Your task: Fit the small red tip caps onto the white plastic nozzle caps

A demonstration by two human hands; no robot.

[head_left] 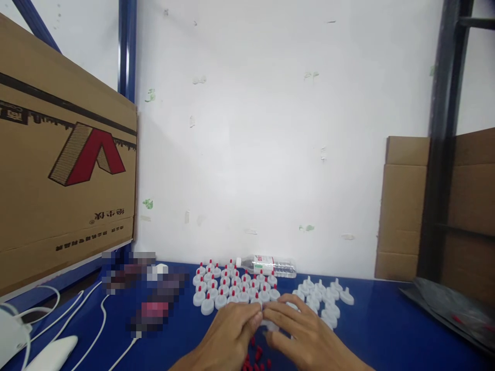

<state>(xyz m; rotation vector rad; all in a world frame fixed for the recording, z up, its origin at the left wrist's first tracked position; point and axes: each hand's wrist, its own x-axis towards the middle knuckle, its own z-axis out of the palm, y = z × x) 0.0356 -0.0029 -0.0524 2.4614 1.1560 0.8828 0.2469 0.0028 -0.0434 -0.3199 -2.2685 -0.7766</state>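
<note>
Your left hand (pixel 232 330) and right hand (pixel 297 332) are pinching together around one small white plastic cap (pixel 270 324), with loose red plastic tips (pixel 255 358) lying just beneath.

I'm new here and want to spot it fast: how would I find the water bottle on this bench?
Start at the blue table and follow its back edge along the white wall. Behind the red-tipped caps lies the clear bottle, the only thing on its side.

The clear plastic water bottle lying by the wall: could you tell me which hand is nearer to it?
Right. The right hand lies almost straight below the clear plastic water bottle; the left hand sits further leftward.
</note>
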